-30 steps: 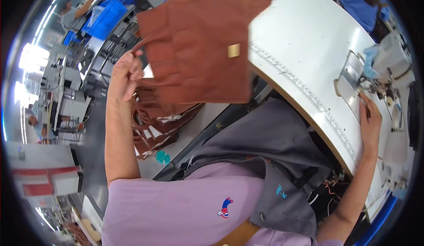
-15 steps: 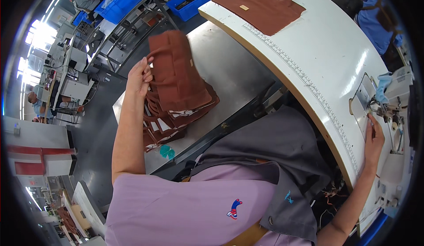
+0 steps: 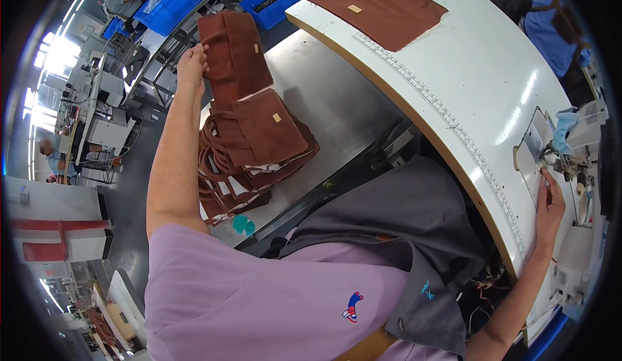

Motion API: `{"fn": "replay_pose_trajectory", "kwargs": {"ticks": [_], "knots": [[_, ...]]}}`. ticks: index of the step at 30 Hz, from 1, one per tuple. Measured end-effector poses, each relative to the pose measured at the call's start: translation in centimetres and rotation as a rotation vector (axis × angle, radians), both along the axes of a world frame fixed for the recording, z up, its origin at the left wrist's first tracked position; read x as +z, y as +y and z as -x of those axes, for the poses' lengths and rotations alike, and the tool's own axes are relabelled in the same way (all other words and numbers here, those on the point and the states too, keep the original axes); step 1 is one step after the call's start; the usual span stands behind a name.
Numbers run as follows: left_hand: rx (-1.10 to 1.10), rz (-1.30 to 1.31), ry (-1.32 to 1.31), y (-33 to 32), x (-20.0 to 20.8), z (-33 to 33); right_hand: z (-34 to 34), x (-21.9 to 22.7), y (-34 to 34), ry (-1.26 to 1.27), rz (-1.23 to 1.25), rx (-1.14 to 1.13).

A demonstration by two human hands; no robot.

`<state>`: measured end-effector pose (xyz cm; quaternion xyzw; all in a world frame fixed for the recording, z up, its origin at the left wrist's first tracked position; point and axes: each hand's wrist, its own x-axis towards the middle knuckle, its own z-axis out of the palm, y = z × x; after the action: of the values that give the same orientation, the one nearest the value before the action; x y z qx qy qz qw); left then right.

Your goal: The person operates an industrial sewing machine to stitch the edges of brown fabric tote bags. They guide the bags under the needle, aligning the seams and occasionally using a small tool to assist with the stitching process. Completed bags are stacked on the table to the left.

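Note:
My left hand (image 3: 193,64) is raised and closed on the edge of a brown bag panel (image 3: 234,56) with a small gold plate. This panel hangs above a pile of similar brown bag panels (image 3: 269,134), whose looped handles and white edges show at the side. The pile lies on a metal side table (image 3: 337,108). At the far right, my right hand (image 3: 549,209) rests on the white worktable by the sewing machine (image 3: 573,160), fingers stretched toward its needle area. Nothing shows in that hand. Another brown bag panel (image 3: 382,14) with a handle lies flat at the worktable's far end.
A printed ruler (image 3: 440,112) runs along the curved edge of the white worktable (image 3: 479,69). Blue crates (image 3: 172,5) stand behind the side table. A teal piece (image 3: 243,224) lies at its near edge. People sit at stations in the background; one in blue (image 3: 551,31) is beyond the worktable.
My left hand has moved up and away, lifting the brown panel off the pile and uncovering another with a gold plate. My right hand has stayed by the sewing machine.

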<state>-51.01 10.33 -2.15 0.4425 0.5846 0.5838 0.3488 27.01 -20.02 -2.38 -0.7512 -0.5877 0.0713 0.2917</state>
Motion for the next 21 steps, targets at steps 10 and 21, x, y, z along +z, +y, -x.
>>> {"fn": "replay_pose_trajectory", "kwargs": {"ticks": [10,21], "knots": [[-0.599,0.257,0.803,-4.3,1.9,1.8,-0.9,-0.3,-0.3,-0.055,0.012,-0.009],[-0.928,0.456,1.405,-9.9,0.7,-1.2,-0.8,-0.3,-0.1,-0.045,0.018,-0.008]]}}
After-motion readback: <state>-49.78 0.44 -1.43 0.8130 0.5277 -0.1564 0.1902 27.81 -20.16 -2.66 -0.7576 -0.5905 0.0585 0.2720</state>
